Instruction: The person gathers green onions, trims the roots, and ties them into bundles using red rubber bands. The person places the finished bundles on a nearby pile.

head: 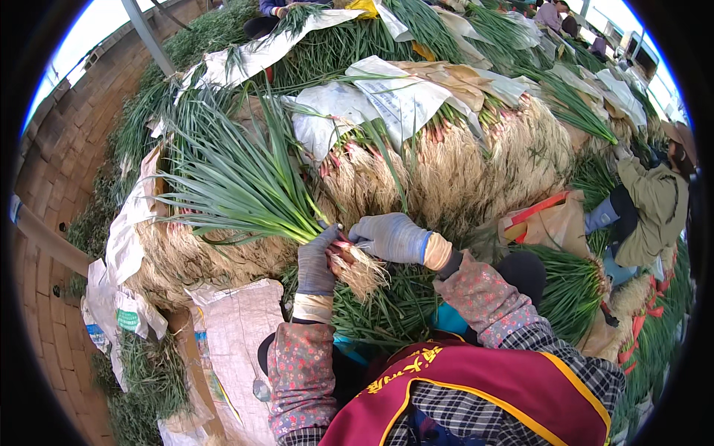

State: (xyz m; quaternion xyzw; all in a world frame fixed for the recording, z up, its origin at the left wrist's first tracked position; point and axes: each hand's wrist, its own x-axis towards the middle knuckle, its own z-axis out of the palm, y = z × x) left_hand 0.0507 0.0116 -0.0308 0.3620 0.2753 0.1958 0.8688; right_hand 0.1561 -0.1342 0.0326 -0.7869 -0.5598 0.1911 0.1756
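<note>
My left hand (pixel 317 262), in a grey knit glove, grips a bunch of leafy allium plants (pixel 262 206) that look like green garlic. Their long green leaves fan to the upper left, while the reddish bulbs and pale roots (pixel 360 273) point to the lower right. My right hand (pixel 390 238), also gloved, is at the bulb end with its fingers bent inward. Whether those fingers pinch a stem or leaf is hidden. Loose green leaves (pixel 390 306) lie below both hands, before my lap.
A long pile of bunches with hanging roots (pixel 446 161) stands ahead, partly under white sacks (pixel 396 100). A woven sack (pixel 240 345) lies at left. A co-worker (pixel 652 195) sits at right, near another bunch (pixel 563 290). A metal post (pixel 148 36) rises at upper left.
</note>
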